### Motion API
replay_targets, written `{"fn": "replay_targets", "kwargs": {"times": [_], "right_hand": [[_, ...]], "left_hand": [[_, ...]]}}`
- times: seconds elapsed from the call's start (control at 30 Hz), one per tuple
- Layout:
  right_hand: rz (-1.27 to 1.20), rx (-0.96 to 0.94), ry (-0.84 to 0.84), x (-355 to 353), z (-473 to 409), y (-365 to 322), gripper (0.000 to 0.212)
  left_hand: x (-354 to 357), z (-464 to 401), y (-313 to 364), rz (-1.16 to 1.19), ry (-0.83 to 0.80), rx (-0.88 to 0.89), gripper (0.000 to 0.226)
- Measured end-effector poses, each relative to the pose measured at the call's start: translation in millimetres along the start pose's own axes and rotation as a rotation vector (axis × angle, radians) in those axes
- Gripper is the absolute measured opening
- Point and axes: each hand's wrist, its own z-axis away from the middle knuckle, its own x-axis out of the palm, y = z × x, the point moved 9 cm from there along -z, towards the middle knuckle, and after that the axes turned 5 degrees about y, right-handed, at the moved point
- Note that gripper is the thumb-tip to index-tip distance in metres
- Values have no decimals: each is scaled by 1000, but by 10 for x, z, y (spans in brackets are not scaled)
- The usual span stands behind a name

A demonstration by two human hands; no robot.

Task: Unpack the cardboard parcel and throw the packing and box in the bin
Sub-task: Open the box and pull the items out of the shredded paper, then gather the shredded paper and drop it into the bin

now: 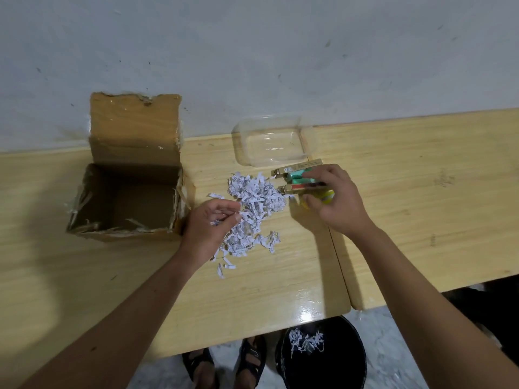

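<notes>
Parcel contents lie spread on the tabletop while its packing waits to be cleared. Nearest the camera, below the tabletop's edge, a black bin stands on the floor beside two sandalled feet, with a clump of shredded paper already inside.

On the tabletop, the left hand has its fingertips pinched together on a few strips at the near side of the shreds, a loose white heap in the middle. The right hand is closed over a cluster of small goods, two thin card packets, green items and something yellow, just beside the heap's right edge.

Left of the heap, the box sits open and looks emptied apart from stray shreds along its torn walls; its lid flap stands upright against the wall behind. Farther back, a clear plastic tub stands empty near the wall.

The shreds are likely very light and springy, prone to scatter and cling; scooping with both palms cupped from the sides should carry more than pinching. The box looks stiff but ragged, light enough to lift by one wall, though it may need flattening to fit the bin.
</notes>
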Motion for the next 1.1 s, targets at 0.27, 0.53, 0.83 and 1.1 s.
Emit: {"fn": "replay_targets", "kwargs": {"times": [0.27,0.53,0.83,1.1], "right_hand": [[-66,-66,-369,811,98,-558,86],[-15,-103,-435,1102,229,-469,105],[-68,-212,-316,985,268,-574,72],[-79,-80,-365,821,299,-401,112]], "left_hand": [[-53,-20,162,23,96,96,34],[-35,53,136,-87,25,238,52],[-52,134,217,-286,15,320,51],[-54,121,256,-253,18,282,56]]}}
